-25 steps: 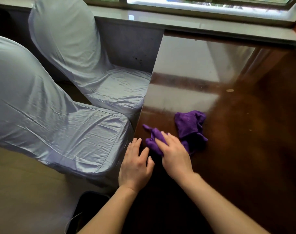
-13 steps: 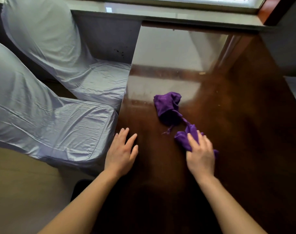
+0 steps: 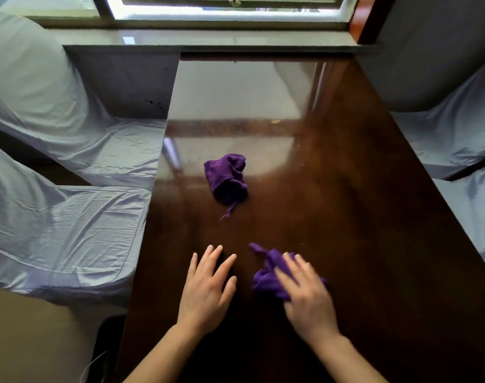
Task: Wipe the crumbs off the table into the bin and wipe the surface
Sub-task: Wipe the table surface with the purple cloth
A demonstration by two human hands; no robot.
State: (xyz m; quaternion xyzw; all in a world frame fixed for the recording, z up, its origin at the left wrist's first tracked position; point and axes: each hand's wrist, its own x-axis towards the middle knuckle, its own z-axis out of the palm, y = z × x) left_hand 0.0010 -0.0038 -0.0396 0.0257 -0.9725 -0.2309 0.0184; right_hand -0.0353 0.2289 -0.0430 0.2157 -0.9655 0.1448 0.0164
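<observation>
A glossy dark wooden table (image 3: 346,205) fills the middle of the head view. My right hand (image 3: 305,297) presses flat on a small purple cloth (image 3: 266,275) near the table's front; the hand is blurred. My left hand (image 3: 208,286) lies flat on the wood just left of it, fingers spread, holding nothing. A second purple cloth (image 3: 227,178) sits crumpled and untouched further back at the table's middle. One pale crumb (image 3: 276,121) lies far back on the surface. The black bin (image 3: 108,344) shows partly on the floor past the table's front left edge.
Two chairs in pale blue covers (image 3: 64,217) stand tight against the table's left edge, and more covered chairs (image 3: 457,134) line the right edge. A stone window sill (image 3: 208,40) runs along the table's far end.
My right hand has dragged its cloth from the left edge rightward, then back toward me, apart from the other cloth. My left hand moved from the table's left edge onto the surface.
</observation>
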